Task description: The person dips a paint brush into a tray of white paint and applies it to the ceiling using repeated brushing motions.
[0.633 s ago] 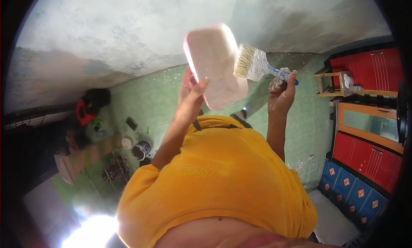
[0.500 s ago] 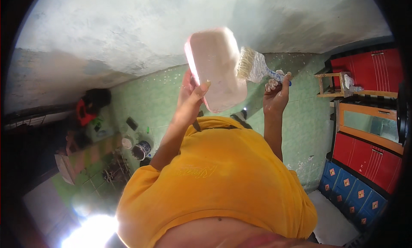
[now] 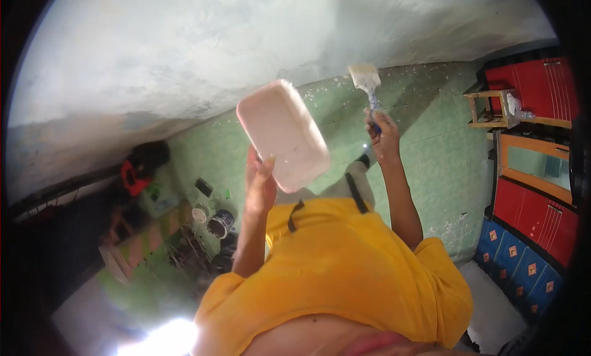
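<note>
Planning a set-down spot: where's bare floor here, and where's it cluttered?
Bare green floor lies between the right hand with paintbrush and the red cabinets. Crowded: paint cans and clutter below-left of the left hand holding the tray.

A mottled grey-white plaster wall (image 3: pixel 184 54) meets green floor tiles (image 3: pixel 443 153) (red cabinets (image 3: pixel 535 214) alongside).

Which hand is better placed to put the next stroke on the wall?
Probably the right hand: it grips the paintbrush, bristles up near the wall. The left hand holds the pink container.

No pkgs, labels, signs, screens visible.
</note>
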The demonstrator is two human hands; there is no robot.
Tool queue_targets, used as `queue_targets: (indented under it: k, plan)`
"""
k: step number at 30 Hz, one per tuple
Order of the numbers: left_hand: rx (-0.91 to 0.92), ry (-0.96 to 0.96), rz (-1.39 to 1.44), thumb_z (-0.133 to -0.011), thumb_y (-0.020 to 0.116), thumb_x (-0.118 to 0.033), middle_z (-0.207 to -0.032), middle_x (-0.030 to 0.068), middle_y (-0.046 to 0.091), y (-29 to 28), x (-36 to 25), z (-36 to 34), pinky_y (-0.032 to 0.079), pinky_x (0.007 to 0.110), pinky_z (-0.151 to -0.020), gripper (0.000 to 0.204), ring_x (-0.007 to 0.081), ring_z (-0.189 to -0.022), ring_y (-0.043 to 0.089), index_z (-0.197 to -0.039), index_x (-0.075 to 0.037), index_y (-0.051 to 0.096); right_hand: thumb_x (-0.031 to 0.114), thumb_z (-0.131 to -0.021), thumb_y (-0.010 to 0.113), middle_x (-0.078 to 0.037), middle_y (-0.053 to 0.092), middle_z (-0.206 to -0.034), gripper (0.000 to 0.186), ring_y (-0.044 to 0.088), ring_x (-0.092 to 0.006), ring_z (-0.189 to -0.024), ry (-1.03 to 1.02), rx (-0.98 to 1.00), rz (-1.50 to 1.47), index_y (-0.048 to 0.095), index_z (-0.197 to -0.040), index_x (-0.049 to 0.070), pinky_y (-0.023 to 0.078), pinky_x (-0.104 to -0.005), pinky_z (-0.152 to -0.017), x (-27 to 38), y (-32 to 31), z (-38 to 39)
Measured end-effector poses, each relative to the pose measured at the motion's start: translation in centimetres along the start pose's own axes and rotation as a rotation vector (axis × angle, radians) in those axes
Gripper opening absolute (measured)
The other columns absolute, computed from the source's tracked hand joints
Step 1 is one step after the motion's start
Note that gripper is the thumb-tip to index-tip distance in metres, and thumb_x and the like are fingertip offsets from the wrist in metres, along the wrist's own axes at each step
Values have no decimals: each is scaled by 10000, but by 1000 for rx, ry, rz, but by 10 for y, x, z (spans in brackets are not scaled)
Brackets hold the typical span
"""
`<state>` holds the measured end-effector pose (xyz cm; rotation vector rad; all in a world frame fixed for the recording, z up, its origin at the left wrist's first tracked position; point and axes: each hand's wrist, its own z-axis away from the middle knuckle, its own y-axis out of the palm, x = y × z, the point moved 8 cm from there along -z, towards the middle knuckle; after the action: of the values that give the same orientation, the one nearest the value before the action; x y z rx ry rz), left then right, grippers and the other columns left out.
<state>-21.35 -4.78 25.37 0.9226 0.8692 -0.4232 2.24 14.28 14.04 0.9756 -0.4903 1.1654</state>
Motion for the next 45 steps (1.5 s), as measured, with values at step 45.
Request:
queue_targets:
  k: [45]
  plan:
    - [-384, -79, 2, -774, 563, -331, -1174, 148, 523, -214, 217, -52, 425, 442, -930, 640, 304, -1086, 523, -1282, 17, 392, 398, -932, 465, 12, 433, -587, 369, 420, -99, -469, -250, -24, 805, 563, -861, 50, 326, -262, -405, -350, -81, -440]
